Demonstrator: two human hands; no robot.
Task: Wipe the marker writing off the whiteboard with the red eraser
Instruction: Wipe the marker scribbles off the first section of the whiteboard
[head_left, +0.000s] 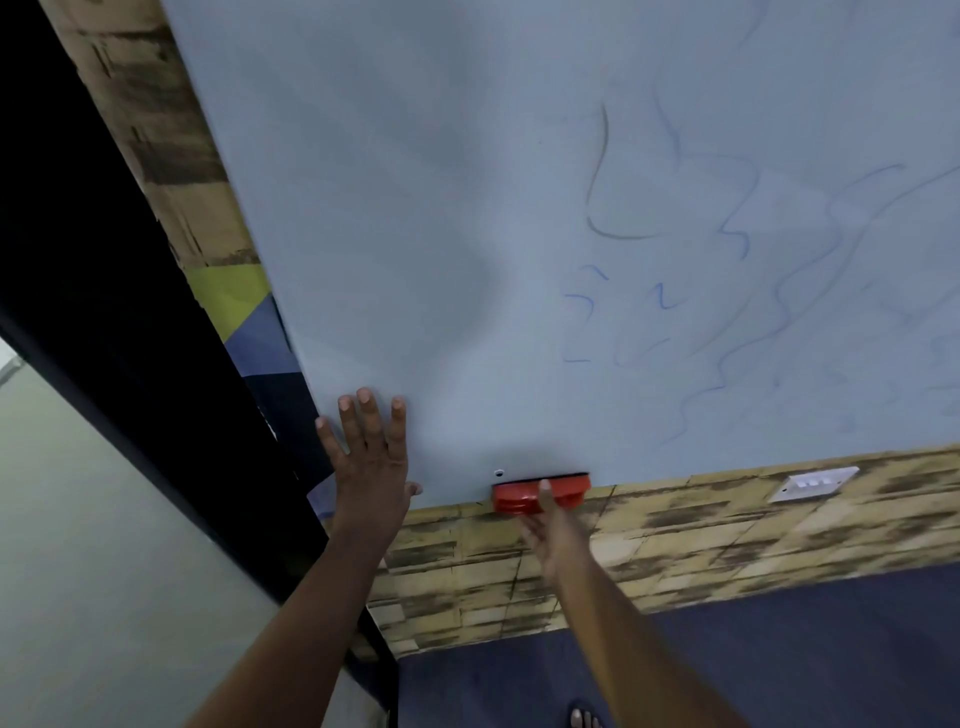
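Observation:
A large whiteboard (415, 208) fills the wall ahead. Its left part is wiped; faint blue and grey marker squiggles (727, 270) cover its right part. The red eraser (511, 498), with a black felt strip, presses against the board's bottom edge. My right hand (545, 525) grips the eraser from below, thumb across its face. My left hand (371, 457) lies flat on the board's lower left corner with fingers spread and holds nothing.
Below the board runs a tan brick-pattern wall (727, 535) with a white switch plate (813, 483). A dark door frame (130, 338) stands left of the board. Blue carpet (779, 660) lies below, where a bare foot (584, 719) shows.

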